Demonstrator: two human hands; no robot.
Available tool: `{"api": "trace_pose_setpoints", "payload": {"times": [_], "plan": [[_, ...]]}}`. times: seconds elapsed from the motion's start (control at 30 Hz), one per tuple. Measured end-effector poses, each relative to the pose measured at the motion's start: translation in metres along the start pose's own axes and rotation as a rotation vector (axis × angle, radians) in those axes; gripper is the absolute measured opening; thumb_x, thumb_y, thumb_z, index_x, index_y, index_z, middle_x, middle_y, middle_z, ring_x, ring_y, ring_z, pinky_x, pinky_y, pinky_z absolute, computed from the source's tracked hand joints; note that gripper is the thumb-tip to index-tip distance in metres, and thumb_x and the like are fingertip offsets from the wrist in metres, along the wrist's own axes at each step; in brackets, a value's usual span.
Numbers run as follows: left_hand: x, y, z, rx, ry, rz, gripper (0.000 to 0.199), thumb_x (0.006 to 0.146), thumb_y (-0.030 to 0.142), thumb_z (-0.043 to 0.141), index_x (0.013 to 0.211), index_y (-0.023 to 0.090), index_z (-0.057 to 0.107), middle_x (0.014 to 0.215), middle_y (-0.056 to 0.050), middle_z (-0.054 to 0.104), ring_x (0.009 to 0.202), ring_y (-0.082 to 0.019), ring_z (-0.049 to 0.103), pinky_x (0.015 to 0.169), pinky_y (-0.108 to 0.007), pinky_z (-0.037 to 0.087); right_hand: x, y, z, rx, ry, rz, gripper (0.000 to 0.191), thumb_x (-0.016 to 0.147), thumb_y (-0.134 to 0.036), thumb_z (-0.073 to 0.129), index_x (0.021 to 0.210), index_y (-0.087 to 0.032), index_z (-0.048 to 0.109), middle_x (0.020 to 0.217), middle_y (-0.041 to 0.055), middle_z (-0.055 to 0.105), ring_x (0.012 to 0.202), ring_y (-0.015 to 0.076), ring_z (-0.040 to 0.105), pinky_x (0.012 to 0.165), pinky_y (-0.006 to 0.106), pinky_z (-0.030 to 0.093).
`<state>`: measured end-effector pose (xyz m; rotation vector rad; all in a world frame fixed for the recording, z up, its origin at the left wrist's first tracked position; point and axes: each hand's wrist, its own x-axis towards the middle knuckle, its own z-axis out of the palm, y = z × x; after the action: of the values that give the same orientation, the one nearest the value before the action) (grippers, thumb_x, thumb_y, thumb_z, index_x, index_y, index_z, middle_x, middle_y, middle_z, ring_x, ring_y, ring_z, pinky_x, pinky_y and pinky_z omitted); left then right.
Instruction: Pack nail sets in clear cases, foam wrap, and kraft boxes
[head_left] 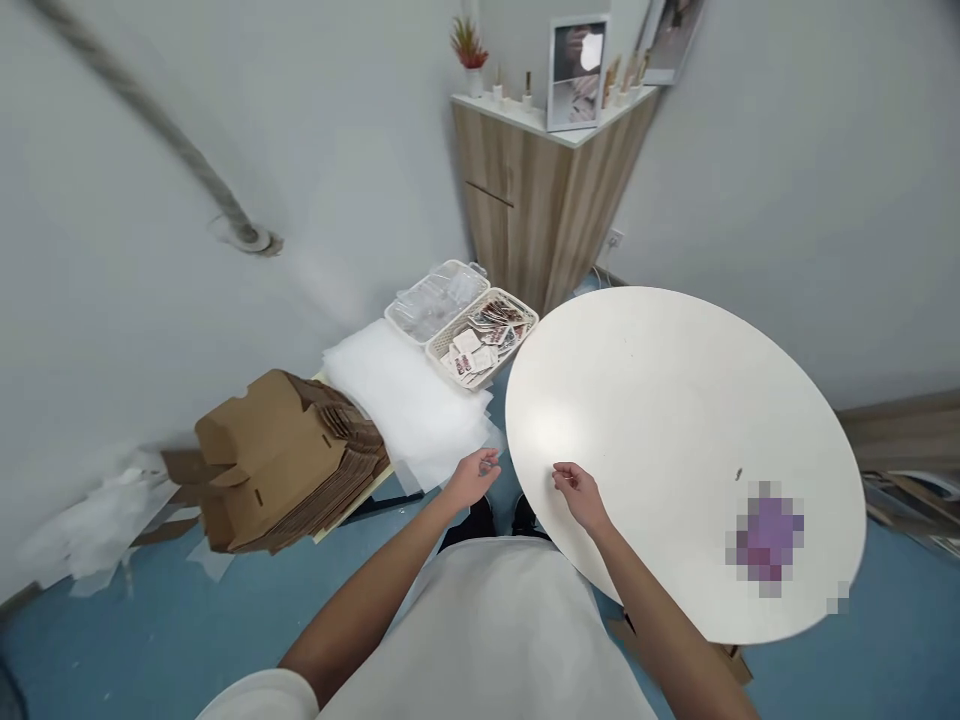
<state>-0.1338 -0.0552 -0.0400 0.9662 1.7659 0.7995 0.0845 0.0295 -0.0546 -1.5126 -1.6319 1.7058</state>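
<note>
My left hand point(474, 476) hovers by the near right corner of a pile of white foam sheets point(409, 395). Its fingers are loosely bent and apart, with nothing visible in them. Over the left edge of the round white table point(637, 400) is my right hand point(579, 492), half curled and also holding nothing that I can see. Beyond the left hand, a white basket point(517, 345) holds many small printed cards point(480, 345). Beside it a second white basket point(396, 318) contains clear plastic bags point(442, 300).
Flattened brown cardboard boxes point(281, 450) are stacked at left, near crumpled white wrapping point(105, 520). A pixelated purple patch point(771, 535) covers something on the table. A wooden corner cabinet point(517, 190) stands behind, carrying a picture frame point(576, 75). A rope point(165, 120) hangs upper left.
</note>
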Motion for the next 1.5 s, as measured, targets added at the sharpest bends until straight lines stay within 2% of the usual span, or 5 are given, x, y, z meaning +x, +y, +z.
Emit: {"api": "trace_pose_setpoints", "payload": {"times": [0.27, 0.57, 0.83, 1.27, 1.5], "plan": [[0.005, -0.014, -0.064, 0.066, 0.059, -0.009, 0.046, 0.071, 0.037, 0.054, 0.112, 0.016, 0.05, 0.105, -0.011, 0.058, 0.084, -0.019, 0.059, 0.071, -0.029, 0.046, 0.045, -0.049, 0.035, -0.316, -0.235, -0.112, 0.034, 0.07, -0.037, 0.055, 0.1, -0.022, 0.057, 0.092, 0.0046, 0.062, 0.078, 0.016, 0.059, 0.074, 0.032, 0.046], [0.023, -0.027, -0.125, 0.102, 0.062, 0.038, 0.048, 0.068, 0.039, 0.057, 0.111, 0.017, 0.052, 0.104, -0.009, 0.06, 0.079, -0.017, 0.061, 0.071, -0.026, 0.046, 0.08, -0.116, 0.083, -0.42, -0.16, -0.295, 0.037, 0.073, -0.037, 0.051, 0.107, -0.023, 0.054, 0.099, 0.0044, 0.06, 0.077, 0.015, 0.058, 0.07, 0.03, 0.046], [0.06, -0.011, -0.136, -0.037, 0.115, 0.056, 0.039, 0.07, 0.03, 0.058, 0.105, 0.013, 0.055, 0.102, -0.012, 0.06, 0.084, -0.018, 0.06, 0.075, -0.029, 0.047, 0.114, -0.132, 0.106, -0.505, -0.182, -0.256, 0.036, 0.073, -0.036, 0.051, 0.107, -0.022, 0.054, 0.105, 0.0057, 0.059, 0.088, 0.0171, 0.057, 0.076, 0.032, 0.046], [0.185, 0.009, -0.15, -0.247, 0.127, -0.136, 0.049, 0.07, 0.026, 0.058, 0.117, 0.022, 0.045, 0.118, -0.008, 0.053, 0.112, -0.021, 0.047, 0.087, -0.03, 0.041, 0.246, -0.148, 0.144, -0.446, -0.264, -0.118, 0.05, 0.073, -0.04, 0.052, 0.118, -0.018, 0.048, 0.129, 0.0103, 0.041, 0.117, 0.0238, 0.04, 0.09, 0.035, 0.039], [0.227, 0.002, -0.14, -0.431, 0.065, -0.167, 0.056, 0.064, 0.008, 0.05, 0.118, 0.021, 0.041, 0.107, -0.006, 0.059, 0.098, -0.017, 0.055, 0.079, -0.026, 0.045, 0.284, -0.132, 0.162, -0.388, -0.234, -0.165, 0.05, 0.069, -0.036, 0.058, 0.116, -0.021, 0.049, 0.126, 0.0081, 0.041, 0.12, 0.0247, 0.035, 0.098, 0.039, 0.031]]}}
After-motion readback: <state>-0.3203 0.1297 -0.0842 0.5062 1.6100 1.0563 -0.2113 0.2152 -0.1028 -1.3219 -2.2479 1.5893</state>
